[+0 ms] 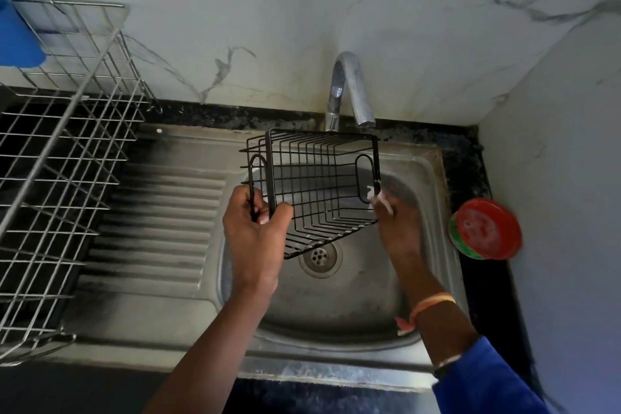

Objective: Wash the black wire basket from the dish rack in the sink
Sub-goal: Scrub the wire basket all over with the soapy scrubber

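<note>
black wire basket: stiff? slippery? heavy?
The black wire basket is probably stiff: its grid keeps shape, held tilted. Likely light: the left hand pinches one end. Possibly slippery: white suds show by the right hand.

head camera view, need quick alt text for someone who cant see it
A person holds a black wire basket tilted over a steel sink, the left hand gripping its left end and the soapy right hand at its right edge. Above it is a tap with no water visible, a metal dish rack stands at left, and a red round tub sits at right.
</note>
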`<action>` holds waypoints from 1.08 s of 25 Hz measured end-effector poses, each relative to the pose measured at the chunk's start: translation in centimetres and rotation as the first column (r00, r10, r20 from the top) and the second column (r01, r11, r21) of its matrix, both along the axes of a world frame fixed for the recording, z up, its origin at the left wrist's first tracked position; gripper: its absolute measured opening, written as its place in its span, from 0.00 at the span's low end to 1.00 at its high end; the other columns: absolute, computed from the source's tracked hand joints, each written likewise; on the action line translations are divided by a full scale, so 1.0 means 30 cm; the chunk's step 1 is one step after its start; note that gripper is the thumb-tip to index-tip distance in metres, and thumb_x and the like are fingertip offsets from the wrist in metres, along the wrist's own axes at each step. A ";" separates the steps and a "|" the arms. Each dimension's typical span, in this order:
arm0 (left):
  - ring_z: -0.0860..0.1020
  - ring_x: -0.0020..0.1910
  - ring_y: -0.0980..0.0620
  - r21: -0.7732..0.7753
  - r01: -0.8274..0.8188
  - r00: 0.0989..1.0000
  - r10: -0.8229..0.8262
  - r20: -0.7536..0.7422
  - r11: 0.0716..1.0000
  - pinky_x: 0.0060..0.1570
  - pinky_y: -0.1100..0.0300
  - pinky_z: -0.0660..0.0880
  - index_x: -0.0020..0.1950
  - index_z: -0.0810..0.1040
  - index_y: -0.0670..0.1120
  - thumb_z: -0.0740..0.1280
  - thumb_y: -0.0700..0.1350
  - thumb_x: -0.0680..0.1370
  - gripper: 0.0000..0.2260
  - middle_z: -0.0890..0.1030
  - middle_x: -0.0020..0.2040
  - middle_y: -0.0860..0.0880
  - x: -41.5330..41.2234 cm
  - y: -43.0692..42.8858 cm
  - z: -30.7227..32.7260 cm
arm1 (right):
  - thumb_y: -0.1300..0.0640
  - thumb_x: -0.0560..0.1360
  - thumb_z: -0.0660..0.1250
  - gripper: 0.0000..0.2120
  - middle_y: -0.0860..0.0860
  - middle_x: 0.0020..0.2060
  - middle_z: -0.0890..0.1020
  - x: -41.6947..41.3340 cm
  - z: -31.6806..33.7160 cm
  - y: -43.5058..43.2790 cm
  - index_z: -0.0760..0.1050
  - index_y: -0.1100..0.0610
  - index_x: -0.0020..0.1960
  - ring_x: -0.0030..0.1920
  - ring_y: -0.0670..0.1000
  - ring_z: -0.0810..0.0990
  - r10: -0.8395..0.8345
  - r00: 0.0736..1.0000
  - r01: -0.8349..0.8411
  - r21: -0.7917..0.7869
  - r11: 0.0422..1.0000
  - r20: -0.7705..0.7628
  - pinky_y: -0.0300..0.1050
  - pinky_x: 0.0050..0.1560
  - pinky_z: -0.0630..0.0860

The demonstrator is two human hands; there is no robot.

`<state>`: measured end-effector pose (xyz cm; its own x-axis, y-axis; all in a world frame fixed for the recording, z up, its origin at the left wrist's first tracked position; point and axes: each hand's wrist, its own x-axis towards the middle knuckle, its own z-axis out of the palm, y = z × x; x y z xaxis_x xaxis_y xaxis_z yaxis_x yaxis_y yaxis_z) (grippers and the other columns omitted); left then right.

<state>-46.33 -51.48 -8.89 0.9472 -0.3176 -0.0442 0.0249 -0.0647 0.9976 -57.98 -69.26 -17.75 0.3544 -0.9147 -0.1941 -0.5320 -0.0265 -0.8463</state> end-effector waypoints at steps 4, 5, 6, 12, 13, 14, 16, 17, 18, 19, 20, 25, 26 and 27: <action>0.62 0.33 0.52 -0.007 -0.021 1.000 0.020 -0.019 1.000 0.36 0.52 0.62 0.36 0.64 0.48 0.68 0.39 0.67 0.12 0.64 0.31 0.53 0.014 0.015 -0.015 | 0.45 0.75 0.68 0.11 0.51 0.36 0.83 -0.108 -0.062 -0.053 0.83 0.51 0.44 0.37 0.52 0.82 -0.078 0.996 0.078 -0.004 0.997 -0.032 0.45 0.37 0.77; 0.61 0.32 0.52 -0.007 -0.009 1.000 0.009 -0.024 1.000 0.36 0.52 0.62 0.35 0.64 0.48 0.68 0.39 0.67 0.12 0.64 0.31 0.54 0.011 0.014 -0.017 | 0.42 0.74 0.68 0.12 0.50 0.36 0.84 -0.101 -0.053 -0.063 0.82 0.49 0.41 0.38 0.53 0.83 -0.149 0.989 0.149 -0.016 0.989 -0.003 0.49 0.39 0.79; 0.62 0.32 0.53 -0.009 0.006 1.000 -0.007 -0.029 1.000 0.35 0.53 0.62 0.35 0.64 0.49 0.68 0.39 0.66 0.12 0.64 0.31 0.55 0.004 0.011 -0.018 | 0.45 0.75 0.67 0.09 0.49 0.38 0.85 -0.073 -0.040 -0.073 0.82 0.47 0.42 0.40 0.51 0.83 -0.155 0.987 0.157 -0.031 0.987 0.036 0.49 0.42 0.80; 0.62 0.31 0.51 0.030 0.091 0.996 -0.091 0.000 0.995 0.34 0.51 0.62 0.35 0.63 0.50 0.68 0.41 0.67 0.12 0.64 0.30 0.53 -0.068 0.025 -0.039 | 0.62 0.77 0.65 0.11 0.58 0.52 0.83 0.141 0.114 -0.160 0.81 0.63 0.57 0.49 0.49 0.80 -0.092 0.994 0.102 -0.248 0.963 0.052 0.29 0.45 0.68; 0.61 0.31 0.49 0.009 0.083 0.996 -0.083 -0.017 0.997 0.34 0.49 0.61 0.35 0.63 0.48 0.68 0.41 0.67 0.12 0.64 0.31 0.52 -0.065 0.033 -0.046 | 0.63 0.77 0.66 0.12 0.57 0.52 0.83 0.136 0.115 -0.161 0.80 0.62 0.59 0.49 0.48 0.79 -0.081 0.994 0.098 -0.244 0.965 0.075 0.26 0.46 0.68; 0.60 0.31 0.47 -0.016 0.069 0.997 -0.069 -0.035 0.998 0.34 0.48 0.60 0.35 0.63 0.48 0.68 0.41 0.67 0.12 0.63 0.31 0.50 -0.058 0.043 -0.052 | 0.62 0.77 0.66 0.12 0.55 0.51 0.83 0.116 0.092 -0.142 0.80 0.60 0.60 0.49 0.48 0.80 -0.060 0.994 0.079 -0.220 0.972 0.088 0.29 0.47 0.70; 0.59 0.32 0.47 -0.057 0.041 0.998 -0.044 -0.053 0.998 0.33 0.49 0.58 0.35 0.63 0.47 0.68 0.41 0.66 0.12 0.63 0.31 0.49 -0.037 0.060 -0.064 | 0.59 0.79 0.64 0.10 0.53 0.48 0.84 0.045 0.029 -0.054 0.80 0.56 0.58 0.47 0.49 0.82 0.004 1.000 0.002 -0.184 0.983 0.029 0.39 0.45 0.74; 0.59 0.32 0.46 -0.050 0.038 0.998 -0.041 -0.049 0.998 0.33 0.49 0.59 0.36 0.64 0.46 0.68 0.42 0.67 0.12 0.63 0.32 0.48 -0.027 0.070 -0.069 | 0.58 0.79 0.63 0.10 0.52 0.47 0.84 0.009 0.001 -0.003 0.79 0.56 0.58 0.48 0.50 0.82 0.043 0.999 -0.047 -0.183 0.982 -0.026 0.40 0.44 0.73; 0.59 0.33 0.45 -0.023 0.049 0.998 -0.050 -0.035 0.999 0.34 0.48 0.59 0.37 0.64 0.43 0.68 0.42 0.67 0.12 0.63 0.32 0.46 -0.016 0.078 -0.074 | 0.58 0.79 0.63 0.10 0.52 0.47 0.84 -0.012 -0.020 0.024 0.79 0.56 0.57 0.49 0.51 0.82 0.065 0.996 -0.075 -0.179 0.981 -0.063 0.39 0.45 0.71; 0.60 0.33 0.44 0.012 0.073 0.997 -0.073 -0.020 0.997 0.35 0.47 0.60 0.39 0.64 0.41 0.68 0.43 0.66 0.13 0.63 0.33 0.44 -0.009 0.084 -0.079 | 0.58 0.79 0.63 0.09 0.53 0.48 0.84 -0.011 -0.026 0.022 0.80 0.57 0.57 0.49 0.51 0.82 0.058 0.994 -0.076 -0.194 0.978 -0.096 0.37 0.45 0.70; 0.60 0.34 0.41 0.043 0.110 0.994 -0.110 -0.006 0.993 0.35 0.46 0.61 0.40 0.64 0.38 0.67 0.43 0.66 0.14 0.63 0.34 0.41 -0.005 0.091 -0.083 | 0.58 0.79 0.64 0.09 0.54 0.47 0.84 0.006 -0.014 -0.003 0.80 0.58 0.56 0.48 0.51 0.82 0.033 0.993 -0.058 -0.218 0.974 -0.116 0.36 0.44 0.70; 0.64 0.31 0.40 0.120 0.258 0.954 -0.272 0.127 0.959 0.30 0.52 0.64 0.41 0.66 0.37 0.66 0.47 0.65 0.15 0.66 0.33 0.39 0.002 0.161 -0.091 | 0.71 0.71 0.68 0.15 0.51 0.45 0.85 0.035 0.134 -0.181 0.84 0.57 0.54 0.37 0.39 0.82 0.192 0.977 -0.170 -0.206 0.964 0.089 0.31 0.36 0.74; 0.64 0.30 0.41 0.111 0.264 0.950 -0.278 0.142 0.958 0.29 0.52 0.64 0.40 0.66 0.37 0.66 0.47 0.65 0.15 0.66 0.32 0.38 0.008 0.171 -0.093 | 0.71 0.71 0.68 0.16 0.50 0.46 0.85 0.014 0.151 -0.190 0.83 0.57 0.54 0.38 0.35 0.81 0.281 0.958 -0.267 -0.175 0.948 0.062 0.29 0.39 0.75; 0.63 0.30 0.41 0.117 0.264 0.948 -0.280 0.152 0.957 0.29 0.50 0.63 0.40 0.66 0.37 0.66 0.47 0.65 0.15 0.66 0.32 0.38 0.013 0.176 -0.095 | 0.71 0.71 0.68 0.16 0.50 0.47 0.84 -0.001 0.165 -0.187 0.82 0.56 0.54 0.41 0.34 0.80 0.331 0.943 -0.322 -0.141 0.936 0.038 0.29 0.43 0.76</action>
